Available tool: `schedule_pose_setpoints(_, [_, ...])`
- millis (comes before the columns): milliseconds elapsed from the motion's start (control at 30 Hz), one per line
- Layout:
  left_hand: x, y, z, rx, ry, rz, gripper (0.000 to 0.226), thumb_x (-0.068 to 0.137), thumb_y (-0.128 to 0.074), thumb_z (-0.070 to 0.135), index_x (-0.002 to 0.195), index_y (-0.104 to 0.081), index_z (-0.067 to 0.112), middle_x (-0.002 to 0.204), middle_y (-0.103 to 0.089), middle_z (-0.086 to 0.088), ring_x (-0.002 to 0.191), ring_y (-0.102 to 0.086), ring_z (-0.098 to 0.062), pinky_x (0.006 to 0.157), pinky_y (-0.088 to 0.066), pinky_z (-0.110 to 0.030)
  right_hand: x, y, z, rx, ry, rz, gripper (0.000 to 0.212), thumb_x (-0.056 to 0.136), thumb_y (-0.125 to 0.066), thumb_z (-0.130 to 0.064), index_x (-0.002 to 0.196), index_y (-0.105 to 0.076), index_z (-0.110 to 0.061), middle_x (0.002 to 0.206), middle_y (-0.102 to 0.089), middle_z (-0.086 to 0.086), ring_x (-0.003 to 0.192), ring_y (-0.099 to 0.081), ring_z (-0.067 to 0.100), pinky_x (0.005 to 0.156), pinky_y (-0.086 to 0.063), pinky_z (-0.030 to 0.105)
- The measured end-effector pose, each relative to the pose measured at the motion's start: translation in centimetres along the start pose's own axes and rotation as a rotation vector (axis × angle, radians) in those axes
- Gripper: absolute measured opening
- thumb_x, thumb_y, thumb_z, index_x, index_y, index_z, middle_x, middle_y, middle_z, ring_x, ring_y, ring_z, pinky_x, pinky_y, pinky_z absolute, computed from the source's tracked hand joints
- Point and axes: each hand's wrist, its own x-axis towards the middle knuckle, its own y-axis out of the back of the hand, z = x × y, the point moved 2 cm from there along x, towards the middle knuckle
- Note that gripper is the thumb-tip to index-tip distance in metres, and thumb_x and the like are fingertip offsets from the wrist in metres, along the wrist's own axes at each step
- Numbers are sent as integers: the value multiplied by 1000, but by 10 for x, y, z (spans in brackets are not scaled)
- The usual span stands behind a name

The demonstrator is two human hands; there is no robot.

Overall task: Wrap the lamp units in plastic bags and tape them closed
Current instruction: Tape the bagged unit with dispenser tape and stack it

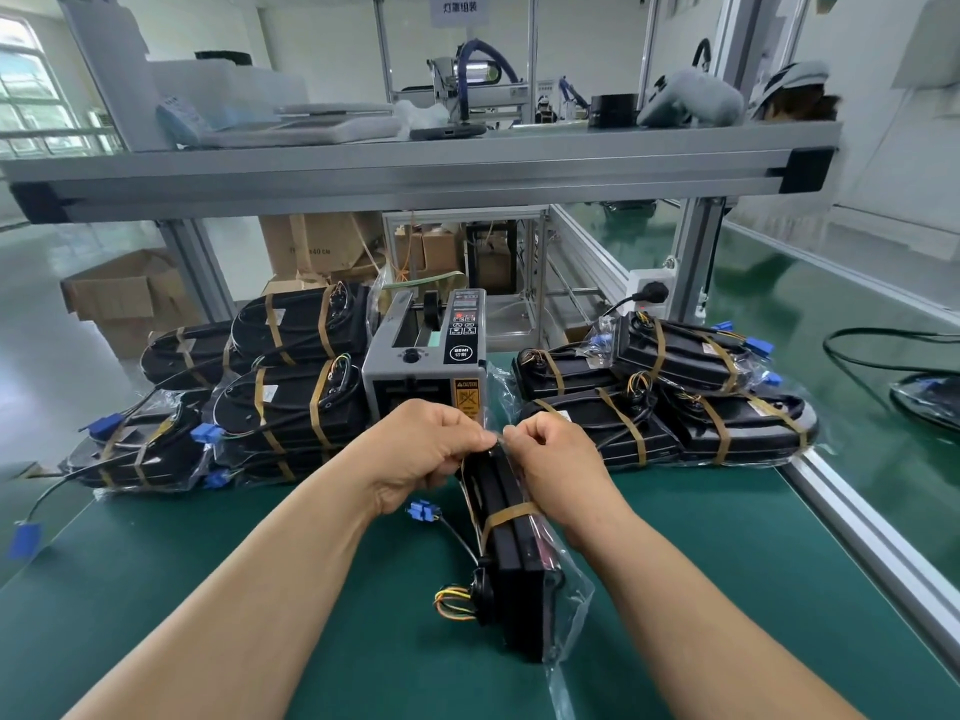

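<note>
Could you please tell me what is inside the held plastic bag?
A black lamp unit, taped once; the left hand and right hand, pinching the plastic bag, cover its far end.

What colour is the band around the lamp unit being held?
The tape band is tan-brown, clearest in the head view.

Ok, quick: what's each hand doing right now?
Left hand: closed, pinching the plastic bag at the far end of the lamp unit.
Right hand: closed, pinching the same bag edge.

Left hand (421, 449) and right hand (556, 465), fingers (470, 431) in a pinch on plastic bag (571, 600) around black lamp unit (511, 553).
</note>
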Motion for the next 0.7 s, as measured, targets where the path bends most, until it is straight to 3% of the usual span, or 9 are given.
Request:
schedule_pose_setpoints(233, [1, -4, 2, 46, -22, 31, 24, 88, -71, 13, 65, -63, 14, 42, -39, 6, 38, -27, -7, 38, -23, -17, 1, 0, 0, -29, 17, 5, 28, 99, -56, -30, 73, -57, -21, 64, -59, -8, 45, -50, -13, 41, -35, 6])
schedule_pose_setpoints(333, [3, -5, 0, 49, -27, 58, 24, 86, -72, 13, 64, -64, 14, 43, -39, 3, 39, -27, -9, 38, -22, -17, 0, 0, 0, -49, 3, 9, 27, 99, -56, -34, 74, -58, -23, 64, -60, -10, 47, -52, -6, 42, -34, 11])
schedule_pose_setpoints(467, [6, -5, -3, 42, -30, 79, 28, 86, -72, 12, 60, -65, 16, 46, -39, 1, 40, -26, -10, 38, -21, -18, -1, -2, -1, -20, -8, 6, 26, 98, -56, -34, 75, -59, -22, 67, -61, -7, 60, -54, 8, 55, -38, 25])
schedule_pose_setpoints(567, [9, -5, -6, 43, -38, 88, 29, 85, -73, 12, 57, -66, 17, 49, -40, -2, 40, -27, -11, 39, -22, -18, -1, -3, -1, 5, -15, 4, 25, 97, -57, -32, 75, -58, -22, 67, -61, -6, 61, -54, 10, 57, -39, 28])
schedule_pose_setpoints(700, [10, -6, -7, 85, -92, 120, 24, 84, -75, 13, 63, -65, 16, 46, -53, 11, 34, -43, 2, 38, -32, -9, 0, -4, -1, 19, -20, -7, 25, 97, -56, -31, 75, -58, -22, 68, -61, -6, 61, -54, 10, 58, -40, 28])
